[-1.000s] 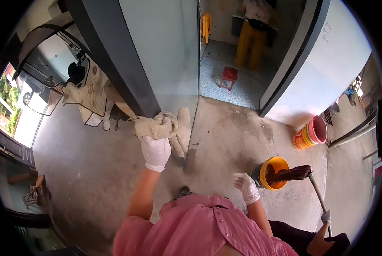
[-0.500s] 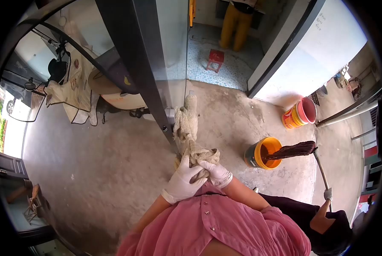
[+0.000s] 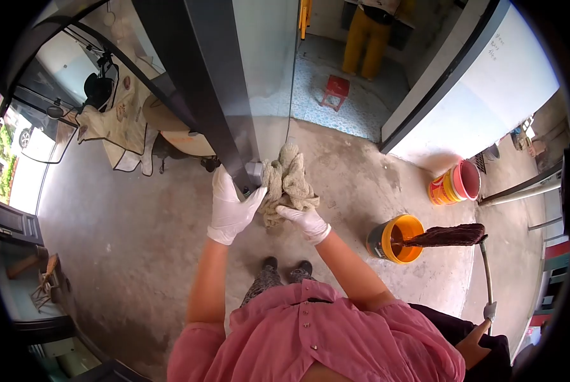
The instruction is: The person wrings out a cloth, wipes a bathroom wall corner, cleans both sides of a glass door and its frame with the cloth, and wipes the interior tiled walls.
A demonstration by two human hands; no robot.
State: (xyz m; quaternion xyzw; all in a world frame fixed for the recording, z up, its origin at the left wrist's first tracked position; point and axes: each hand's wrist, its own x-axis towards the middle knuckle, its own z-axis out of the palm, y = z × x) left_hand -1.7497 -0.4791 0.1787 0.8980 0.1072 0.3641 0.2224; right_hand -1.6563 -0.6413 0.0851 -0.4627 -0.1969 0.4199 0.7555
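Observation:
A beige, knobbly cloth [image 3: 289,184] hangs bunched on the handle of the glass door, its lower folds drooping over the floor. White gloves cover both hands. My left hand [image 3: 231,209] is open beside the dark door frame, fingers pointing up and thumb spread toward the cloth's left edge. At the cloth's lower right, my right hand [image 3: 306,223] grips a fold; some of its fingers are hidden. Just left of the cloth, a grey metal fitting [image 3: 254,170] sits on the door frame [image 3: 218,95].
On the right, a yellow bucket [image 3: 404,239] holds dark liquid beneath a dark mop [image 3: 447,235]; a co-worker's gloved hand [image 3: 490,311] holds its handle. Behind are stacked red buckets [image 3: 453,181]. A red stool [image 3: 335,93] and another person stand beyond the doorway. A covered scooter [image 3: 180,143] is at left.
My left hand has let go of the cloth and moved up and left to the door frame. The bunched cloth has loosened and sits higher, farther from my body.

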